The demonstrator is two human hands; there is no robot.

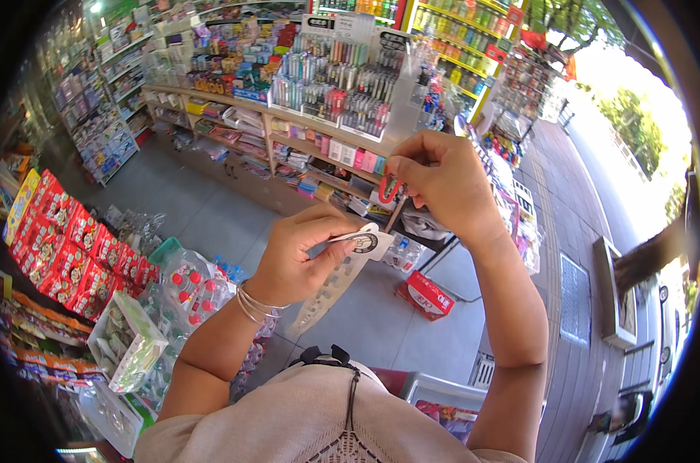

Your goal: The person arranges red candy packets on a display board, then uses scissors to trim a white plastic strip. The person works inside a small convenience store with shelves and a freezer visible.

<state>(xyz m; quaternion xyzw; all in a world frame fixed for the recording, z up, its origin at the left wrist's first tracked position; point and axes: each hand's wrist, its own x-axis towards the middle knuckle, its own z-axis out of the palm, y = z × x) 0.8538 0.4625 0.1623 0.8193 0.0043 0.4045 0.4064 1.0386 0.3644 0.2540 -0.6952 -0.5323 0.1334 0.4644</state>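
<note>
My left hand [303,252] pinches the white header card [374,242] of a long, clear plastic packet [329,283] between thumb and fingers. The card bears a round black print. Below it the packet hangs down at a slant, with small dark items along its length that are too blurred to name. Higher and to the right, my right hand [451,185] grips a bent red hook or clip [388,192], whose upper end is hidden in the fingers. The hook and the card are apart in the picture.
A wooden shop counter [267,139] carries pen display racks [341,81] across from me. On the left, red snack packets [72,243] hang above bottled drinks [191,283] and a white box [127,341]. A red carton [425,295] lies on the tiled floor, beside the paved walkway.
</note>
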